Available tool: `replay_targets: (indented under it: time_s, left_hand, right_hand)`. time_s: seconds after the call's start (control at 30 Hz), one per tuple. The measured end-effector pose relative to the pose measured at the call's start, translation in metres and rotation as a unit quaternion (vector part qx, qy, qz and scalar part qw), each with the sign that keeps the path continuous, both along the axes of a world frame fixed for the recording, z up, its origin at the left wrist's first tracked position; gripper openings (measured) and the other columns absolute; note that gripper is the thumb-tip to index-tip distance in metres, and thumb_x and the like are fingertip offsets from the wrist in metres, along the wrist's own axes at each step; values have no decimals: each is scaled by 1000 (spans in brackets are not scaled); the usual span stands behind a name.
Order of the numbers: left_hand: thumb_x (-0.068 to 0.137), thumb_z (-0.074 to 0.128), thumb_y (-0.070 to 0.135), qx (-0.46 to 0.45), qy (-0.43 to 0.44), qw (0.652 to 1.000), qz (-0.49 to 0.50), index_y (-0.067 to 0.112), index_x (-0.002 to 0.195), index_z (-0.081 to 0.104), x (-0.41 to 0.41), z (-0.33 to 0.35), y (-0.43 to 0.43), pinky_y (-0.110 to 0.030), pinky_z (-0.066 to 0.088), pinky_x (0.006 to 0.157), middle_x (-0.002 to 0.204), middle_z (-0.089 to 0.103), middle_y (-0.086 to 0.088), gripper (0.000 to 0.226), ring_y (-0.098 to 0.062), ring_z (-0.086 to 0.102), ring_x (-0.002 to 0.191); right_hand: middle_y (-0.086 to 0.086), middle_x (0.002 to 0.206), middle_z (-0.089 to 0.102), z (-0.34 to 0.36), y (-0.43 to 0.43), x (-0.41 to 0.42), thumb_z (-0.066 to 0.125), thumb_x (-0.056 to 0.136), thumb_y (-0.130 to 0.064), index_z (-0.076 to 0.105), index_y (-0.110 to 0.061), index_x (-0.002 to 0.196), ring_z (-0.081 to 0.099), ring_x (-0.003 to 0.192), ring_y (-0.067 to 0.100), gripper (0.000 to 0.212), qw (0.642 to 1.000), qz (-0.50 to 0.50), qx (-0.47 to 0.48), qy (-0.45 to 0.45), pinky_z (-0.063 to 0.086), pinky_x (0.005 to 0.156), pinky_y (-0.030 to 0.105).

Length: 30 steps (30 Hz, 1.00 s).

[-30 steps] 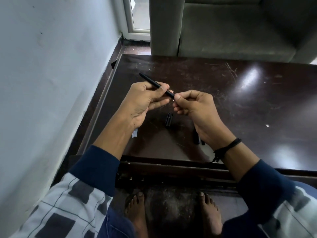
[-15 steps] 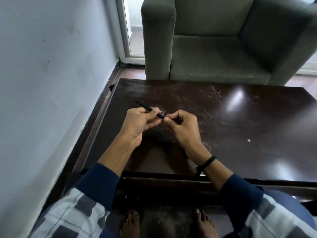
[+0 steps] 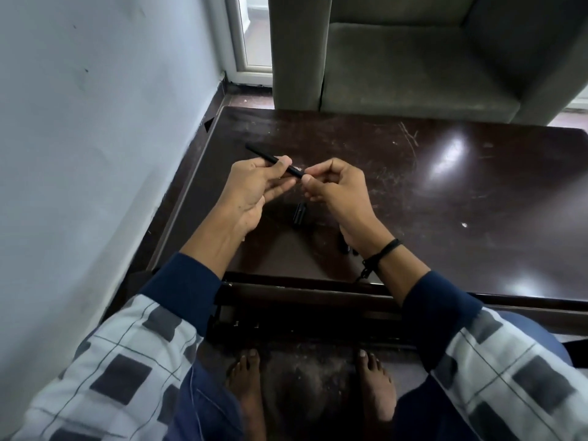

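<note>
A thin black pen barrel [image 3: 262, 155] is held above the dark wooden table [image 3: 429, 192], its far end pointing up-left. My left hand [image 3: 254, 189] grips the barrel between thumb and fingers. My right hand [image 3: 337, 186] pinches the barrel's near end with thumb and forefinger; what sits at that tip is too small to make out. Below the hands a short black pen part [image 3: 299, 214] lies on the table. Another small black piece [image 3: 345, 248] shows partly under my right wrist.
A grey armchair [image 3: 413, 65] stands directly behind the table. A white wall [image 3: 95, 138] runs close along the left side. The table's front rail [image 3: 318, 297] is near my knees, with my bare feet [image 3: 245, 383] below it.
The view shifted up and back down, so the hands' place in frame changed. Both hands keep the same hold on the pen barrel; the parts on the table have not moved.
</note>
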<state>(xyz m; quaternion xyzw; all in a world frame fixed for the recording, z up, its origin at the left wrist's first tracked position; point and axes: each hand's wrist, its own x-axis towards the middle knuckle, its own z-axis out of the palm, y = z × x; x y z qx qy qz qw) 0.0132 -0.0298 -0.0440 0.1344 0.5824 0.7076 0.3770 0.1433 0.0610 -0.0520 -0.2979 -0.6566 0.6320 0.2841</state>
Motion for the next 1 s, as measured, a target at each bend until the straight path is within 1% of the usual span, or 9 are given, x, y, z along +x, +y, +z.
replay_targets:
  time_s: [0.13, 0.27, 0.37, 0.53, 0.63, 0.77, 0.83, 0.9, 1.0]
  left_hand:
    - [93, 69, 5, 9, -21, 1000, 18, -1, 94, 72, 1, 1, -4, -28, 61, 79, 95, 76, -14, 6, -22, 76, 90]
    - [92, 69, 3, 13, -39, 999, 21, -1, 94, 72, 9, 0, -4, -25, 60, 72, 89, 77, -12, 5, -20, 76, 85]
    - [92, 69, 3, 20, -53, 998, 21, -2, 98, 72, 11, -3, -4, -25, 60, 72, 93, 77, -14, 8, -22, 76, 88]
    - [93, 67, 4, 29, -59, 998, 22, -2, 102, 72, 7, -2, -6, -27, 60, 76, 99, 77, -16, 11, -24, 76, 95]
    - [93, 68, 4, 28, -53, 998, 13, -2, 100, 72, 4, 0, -6, -25, 60, 74, 96, 78, -14, 11, -24, 76, 94]
    - [93, 67, 3, 20, -52, 998, 8, -2, 99, 72, 5, -2, -5, -25, 61, 73, 99, 78, -16, 10, -23, 76, 92]
    - [93, 67, 4, 21, -58, 998, 8, -2, 100, 72, 3, -4, -5, -24, 60, 73, 101, 77, -17, 11, -23, 76, 93]
    - [93, 67, 4, 28, -68, 997, 10, -3, 101, 72, 1, -4, -5, -25, 60, 74, 101, 77, -16, 11, -24, 76, 94]
    - [93, 67, 3, 31, -73, 997, 12, -2, 100, 72, 1, -3, -4, -24, 60, 73, 98, 78, -14, 10, -21, 76, 93]
  right_hand:
    - [11, 80, 73, 2, -1, 2, 66, 100, -21, 69, -1, 108, 69, 68, 16, 21, 1000, 14, -22, -10, 57, 65, 23]
    - [11, 77, 73, 3, 4, 6, 65, 98, -5, 71, 3, 101, 67, 67, 14, 11, 1000, 13, -18, -19, 57, 64, 22]
    - [14, 82, 73, 2, 6, 8, 69, 94, -1, 71, 3, 101, 67, 70, 16, 8, 1000, 8, 2, -18, 56, 65, 21]
    - [10, 81, 75, 4, 4, 7, 68, 98, -18, 72, -3, 102, 70, 73, 16, 16, 1000, 9, -11, -5, 57, 65, 20]
    - [9, 79, 75, 3, 5, 5, 67, 98, -11, 73, -8, 93, 69, 70, 13, 9, 1000, 4, 12, -17, 56, 65, 21]
    - [5, 86, 76, -1, 7, 3, 76, 89, -5, 74, -18, 85, 69, 77, 13, 13, 996, -26, 71, -45, 58, 71, 24]
    - [4, 89, 76, -2, 6, 2, 78, 88, -7, 74, -18, 89, 70, 81, 12, 11, 996, -24, 77, -42, 59, 75, 24]
    - [5, 88, 76, -1, 5, 2, 75, 92, -13, 73, -14, 96, 71, 78, 13, 4, 999, -12, 45, -22, 59, 71, 23]
    - [8, 81, 76, -2, 5, 2, 68, 98, -19, 73, -12, 96, 71, 72, 14, 9, 999, -9, 27, -21, 57, 66, 21]
